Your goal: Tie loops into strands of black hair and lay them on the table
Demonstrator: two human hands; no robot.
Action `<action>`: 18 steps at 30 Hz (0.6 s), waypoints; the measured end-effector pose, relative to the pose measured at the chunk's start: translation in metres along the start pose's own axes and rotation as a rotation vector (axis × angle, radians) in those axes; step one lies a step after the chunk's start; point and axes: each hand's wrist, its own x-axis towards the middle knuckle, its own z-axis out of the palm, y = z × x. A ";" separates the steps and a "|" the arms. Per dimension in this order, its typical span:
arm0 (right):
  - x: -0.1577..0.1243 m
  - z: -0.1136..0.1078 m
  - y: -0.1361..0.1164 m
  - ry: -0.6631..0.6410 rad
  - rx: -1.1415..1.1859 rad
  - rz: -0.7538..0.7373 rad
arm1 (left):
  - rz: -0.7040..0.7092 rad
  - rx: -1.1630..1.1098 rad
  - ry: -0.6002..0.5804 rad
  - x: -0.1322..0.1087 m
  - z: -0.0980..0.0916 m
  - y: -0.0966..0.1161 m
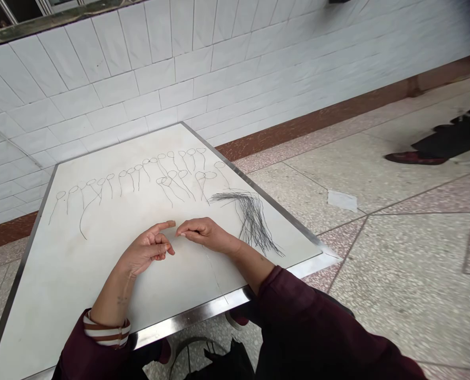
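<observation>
Both of my hands are over the white tabletop [112,264], fingertips nearly meeting. My left hand [150,245] has its index finger stretched out and the thumb and other fingers loosely curled; no held thing shows in it. Thumb and fingers of my right hand [201,232] are pinched together beside the left index tip. From beneath the right hand a very thin dark wire [218,282] runs toward the near table edge; its end at the fingers is hidden. A bundle of loose dark wires [256,221] lies right of my right hand.
Several thin wires with looped ends [134,171] lie in uneven rows across the far part of the table. A metal rim [191,316] edges the tabletop. Behind is a white tiled wall [151,79]. At right, another person's shoe [414,158] and a white scrap [342,200] are on the floor.
</observation>
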 end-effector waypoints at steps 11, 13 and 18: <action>0.000 -0.005 -0.003 0.107 0.069 -0.006 | -0.010 -0.140 -0.082 -0.003 0.003 0.001; 0.000 -0.007 -0.004 0.084 0.075 -0.016 | -0.015 -0.108 -0.069 -0.004 0.004 0.002; 0.000 -0.006 -0.008 0.087 0.028 0.044 | 0.019 0.083 0.024 -0.006 0.007 0.008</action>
